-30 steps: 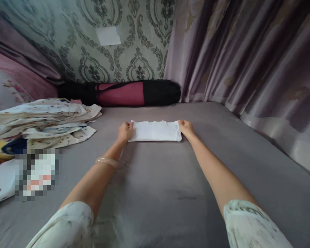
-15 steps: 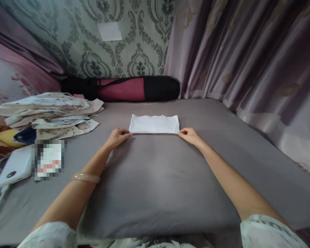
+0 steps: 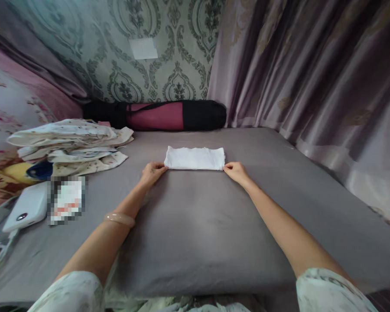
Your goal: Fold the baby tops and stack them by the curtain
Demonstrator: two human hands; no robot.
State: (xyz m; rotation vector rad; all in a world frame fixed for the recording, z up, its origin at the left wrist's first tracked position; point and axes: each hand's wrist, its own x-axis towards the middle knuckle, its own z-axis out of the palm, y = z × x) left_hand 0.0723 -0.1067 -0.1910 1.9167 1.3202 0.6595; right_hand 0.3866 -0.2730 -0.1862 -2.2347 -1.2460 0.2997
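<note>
A white cloth (image 3: 195, 158), folded into a flat oblong, lies on the grey bed sheet (image 3: 201, 225) in front of me. Its near left corner is pinched between the thumb and fingers of my left hand (image 3: 152, 172). At the near right corner, my right hand (image 3: 238, 172) pinches the cloth in the same way. Both arms reach forward, and a pale bangle (image 3: 119, 219) circles my left forearm. What garment or cloth this is, the folds do not show.
Left of the cloth is a pile of folded patterned clothes (image 3: 74, 141). Nearer me lie a white power bank (image 3: 27, 208) with a cable and a blurred-out packet (image 3: 67, 201). A black and red long bag (image 3: 156, 116) rests along the wall; curtains (image 3: 279, 73) hang at right.
My view has shifted slightly. Both hands keep hold of the cloth's near corners, and the cloth stays in the same place on the sheet.
</note>
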